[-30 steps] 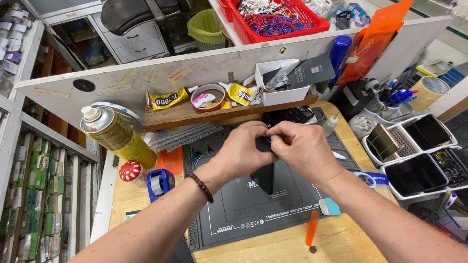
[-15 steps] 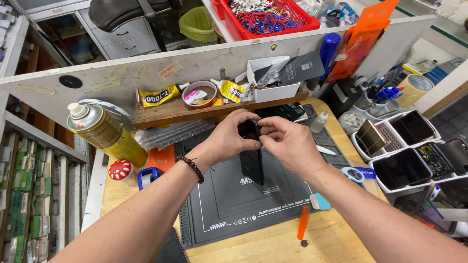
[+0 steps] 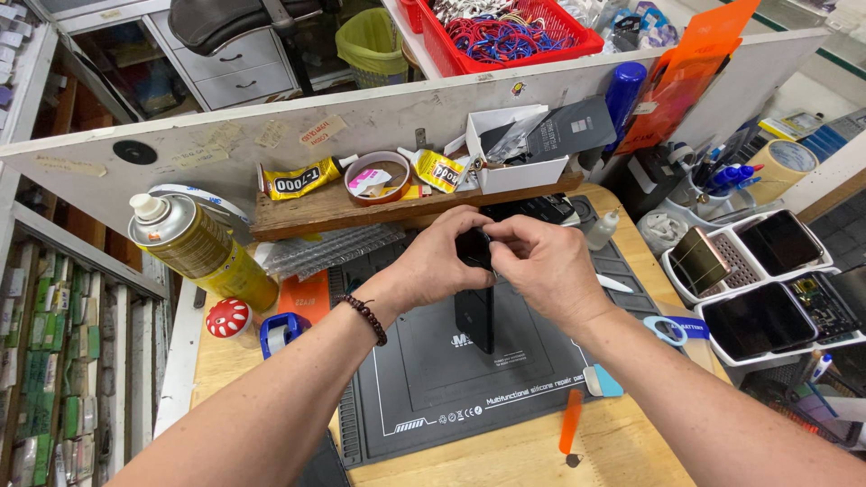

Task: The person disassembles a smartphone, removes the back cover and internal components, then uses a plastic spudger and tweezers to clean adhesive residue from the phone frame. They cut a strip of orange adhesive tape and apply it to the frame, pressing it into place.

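Above the grey mat (image 3: 433, 397), both hands' fingers (image 3: 494, 236) pinch the upright phone's (image 3: 475, 316) top.

I looked down at a light wooden worktable (image 3: 505, 455) with a dark grey silicone repair mat (image 3: 433, 388) lying on it. Behind the mat a low shelf of rough brown wood (image 3: 316, 215) stood against a white partition board (image 3: 271, 135) that had small paper notes stuck on it. Beyond the board I saw a grey metal drawer cabinet (image 3: 239, 68), a black office chair (image 3: 234, 20) and a yellow-green waste bin (image 3: 372, 45) on the floor. On the left side a narrow rack with many small green packets (image 3: 54, 379) went along the table. The light was bright and even, with soft shadows.
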